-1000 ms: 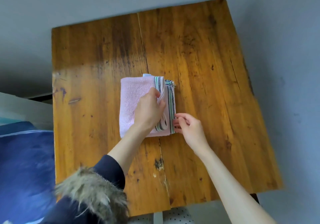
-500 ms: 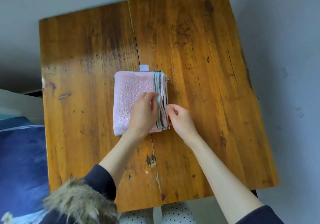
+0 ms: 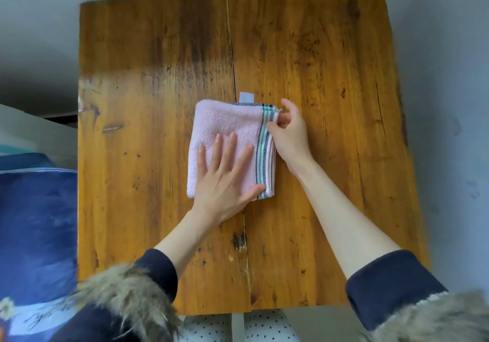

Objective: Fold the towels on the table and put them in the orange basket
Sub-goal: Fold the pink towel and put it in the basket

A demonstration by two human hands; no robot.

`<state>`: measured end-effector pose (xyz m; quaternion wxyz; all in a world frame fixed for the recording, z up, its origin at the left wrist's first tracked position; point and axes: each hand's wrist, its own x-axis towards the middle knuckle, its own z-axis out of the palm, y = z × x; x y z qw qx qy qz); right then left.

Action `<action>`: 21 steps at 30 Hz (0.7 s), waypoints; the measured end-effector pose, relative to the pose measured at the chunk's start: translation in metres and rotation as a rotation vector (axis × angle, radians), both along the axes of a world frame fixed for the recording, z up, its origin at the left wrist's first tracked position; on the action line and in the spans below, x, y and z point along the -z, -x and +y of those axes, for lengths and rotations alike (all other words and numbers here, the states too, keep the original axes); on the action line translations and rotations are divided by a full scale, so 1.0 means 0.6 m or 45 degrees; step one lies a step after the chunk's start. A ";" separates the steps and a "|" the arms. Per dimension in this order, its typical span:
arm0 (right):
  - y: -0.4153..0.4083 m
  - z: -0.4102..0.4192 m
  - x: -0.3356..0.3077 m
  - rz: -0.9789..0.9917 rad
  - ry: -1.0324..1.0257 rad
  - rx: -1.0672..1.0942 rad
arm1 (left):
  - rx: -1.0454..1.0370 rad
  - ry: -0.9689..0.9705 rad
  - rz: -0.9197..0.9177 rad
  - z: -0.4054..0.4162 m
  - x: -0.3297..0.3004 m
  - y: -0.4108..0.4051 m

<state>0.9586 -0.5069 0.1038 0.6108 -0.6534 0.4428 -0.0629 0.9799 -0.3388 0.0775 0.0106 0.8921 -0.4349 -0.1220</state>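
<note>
Folded pink towel [image 3: 225, 127] sits mid-table [image 3: 132, 103] — left hand [image 3: 225, 180] flat on it, fingers spread, while the right hand [image 3: 289, 132] pinches its striped far corner.

Wooden table [image 3: 158, 103], one item lying on it.
You are looking down at a worn, amber-stained plank top with a seam running down its middle; a folded pink towel [image 3: 225, 125] with green and dark stripes along its right edge is lying flat near the centre.
</note>
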 end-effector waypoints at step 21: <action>0.020 0.075 0.083 0.300 1.229 -0.627 | -0.170 0.161 -0.050 -0.020 0.019 -0.109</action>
